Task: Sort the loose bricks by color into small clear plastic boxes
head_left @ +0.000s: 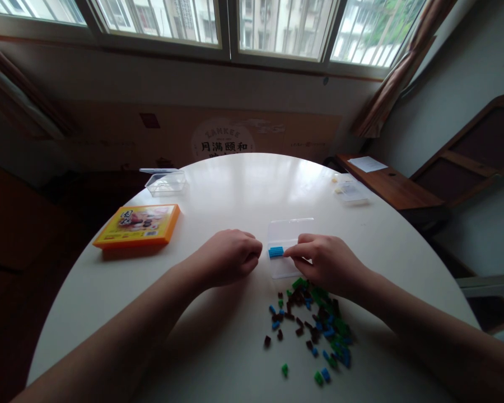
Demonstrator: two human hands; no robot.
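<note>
A row of small blue bricks (276,252) sits on a clear plastic baseplate (289,230) near the middle of the round white table (243,184). My right hand (325,263) is curled, its fingertips pinched against the right end of the blue row. My left hand (231,256) rests on the table just left of the plate, fingers closed, thumb tip near the plate's edge; nothing shows in it. A loose pile of tiny blue, green and dark brown bricks (315,327) lies in front of my right wrist.
An orange box (138,225) lies at the table's left. A clear plastic container (166,182) with its lid stands at the far left edge, another clear packet (350,190) at the far right. A wooden desk (386,182) and windows lie beyond.
</note>
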